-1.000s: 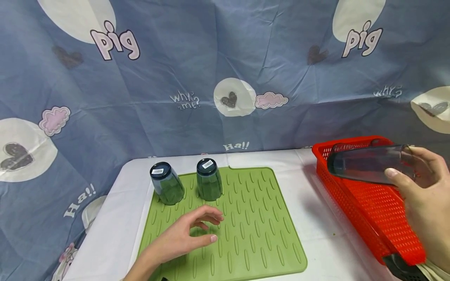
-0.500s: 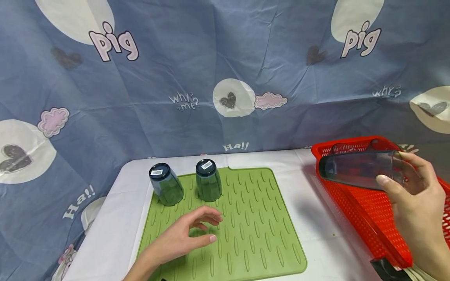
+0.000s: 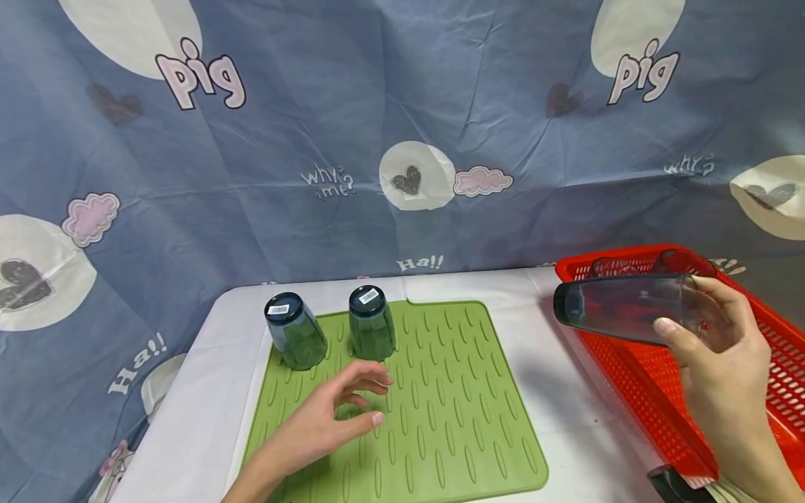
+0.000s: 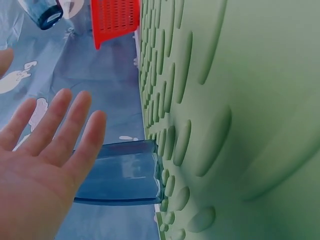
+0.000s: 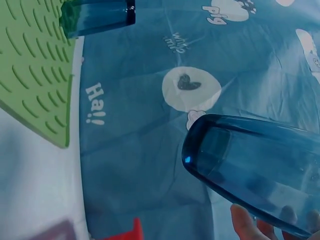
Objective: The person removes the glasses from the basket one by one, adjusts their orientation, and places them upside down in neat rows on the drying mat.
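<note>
Labels [image 3: 369,296], apparently barcodes, on two upturned glasses [image 3: 373,337]

Left hand [image 3: 339,412]: raised, relaxed; left fingers [image 3: 361,374] softly bent, pointing right in the head view; palm side showing in the left wrist view, slightly spread; left thumb [image 3: 361,426] apart, below. Left forearm [image 3: 270,461]: slanting up rightward from the bottom edge of the head view.

Right hand [image 3: 723,349]: raised, curled in a grip; right thumb [image 3: 679,340] on the near side, tip leftward; right fingers [image 3: 723,297] bent round the far side. Right forearm [image 3: 757,440]: rising leftward from the lower right corner.
</note>
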`<state>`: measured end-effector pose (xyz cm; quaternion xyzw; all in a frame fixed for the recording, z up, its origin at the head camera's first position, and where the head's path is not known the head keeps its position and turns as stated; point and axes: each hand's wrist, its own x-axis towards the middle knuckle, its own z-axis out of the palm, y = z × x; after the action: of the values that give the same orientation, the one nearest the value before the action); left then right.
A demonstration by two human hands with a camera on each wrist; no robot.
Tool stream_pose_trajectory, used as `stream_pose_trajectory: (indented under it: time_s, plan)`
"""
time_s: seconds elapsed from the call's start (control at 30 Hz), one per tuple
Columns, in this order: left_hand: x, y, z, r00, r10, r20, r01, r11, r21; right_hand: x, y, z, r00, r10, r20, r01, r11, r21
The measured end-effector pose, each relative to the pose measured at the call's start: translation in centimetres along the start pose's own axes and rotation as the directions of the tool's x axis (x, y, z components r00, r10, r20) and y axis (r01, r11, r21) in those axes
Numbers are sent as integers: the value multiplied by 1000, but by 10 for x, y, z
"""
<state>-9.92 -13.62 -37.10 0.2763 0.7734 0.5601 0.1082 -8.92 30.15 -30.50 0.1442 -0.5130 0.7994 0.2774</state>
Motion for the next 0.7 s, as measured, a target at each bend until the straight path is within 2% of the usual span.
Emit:
stream_pose_trajectory:
  time_s: [0.2,0.4,0.7]
  plan:
    - [1,0,0,997,19,-69,-21,1000,-22,-2,3,7,1000,22,1,-22,999,25]
    - [2,2,-1,997,13,-79,-16,999,-32,-5,9,12,999,40,-7,-40,997,62]
    - [2,4,0,995,17,-97,-20,999,-25,-7,19,12,997,60,49,-68,981,179]
